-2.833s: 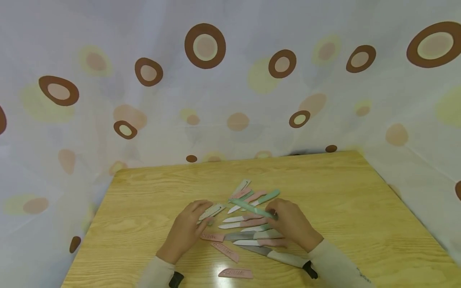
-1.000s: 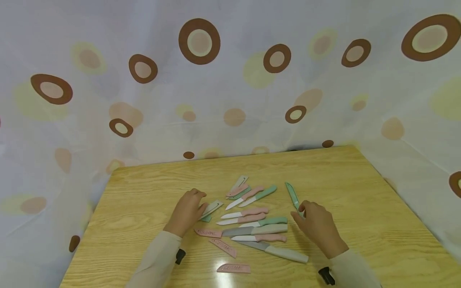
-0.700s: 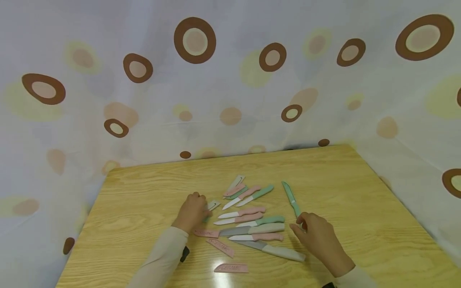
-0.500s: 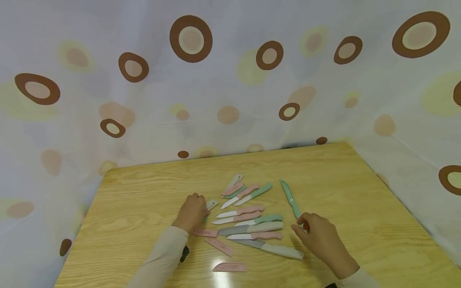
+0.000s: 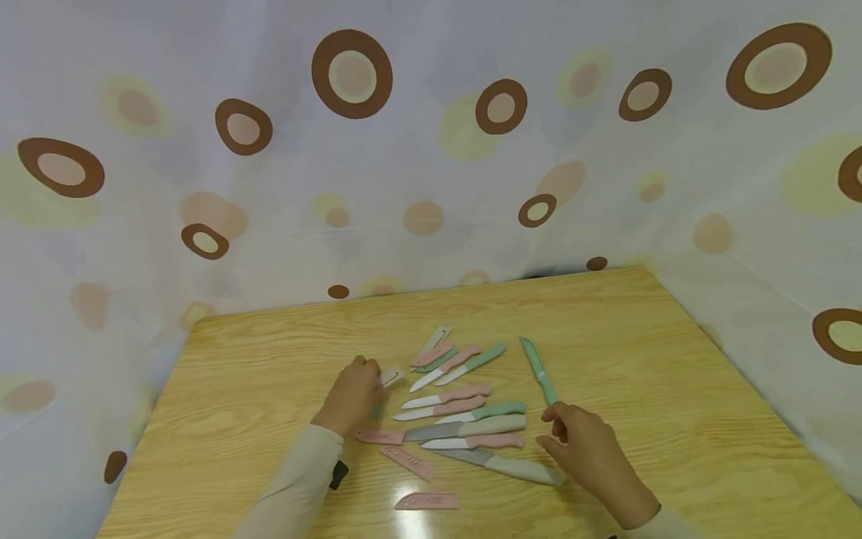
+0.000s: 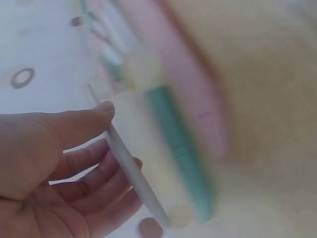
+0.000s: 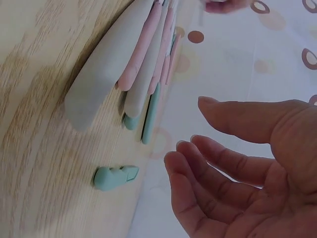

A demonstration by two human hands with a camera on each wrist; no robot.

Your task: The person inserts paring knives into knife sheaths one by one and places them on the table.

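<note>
Holding a white sheath (image 6: 134, 171) in the left hand (image 5: 352, 393), pinched between thumb and fingers, over the left end of the knives. Near it, blurred in the left wrist view, see a green sheath (image 6: 179, 148). Has the right hand (image 5: 589, 453) free of any load, with thumb and fingertips apart and loosely bent, near the handle end of a sheathed green knife (image 5: 539, 370), lying slanted on the table (image 5: 687, 374) to the right of the rest.

Between the hands, find four pink knives (image 5: 494, 442), two green knives (image 5: 505, 409) and two white knives (image 5: 493, 425), mostly lying with blades toward the left. Beyond them, find a small stack (image 5: 434, 352) of white, pink and green sheaths. Nearer the left arm, see three pink sheaths (image 5: 427, 501), with the farthest at a white knife's tip; cannot tell whether touching. Behind everything, see a patterned cloth (image 5: 431, 157).
</note>
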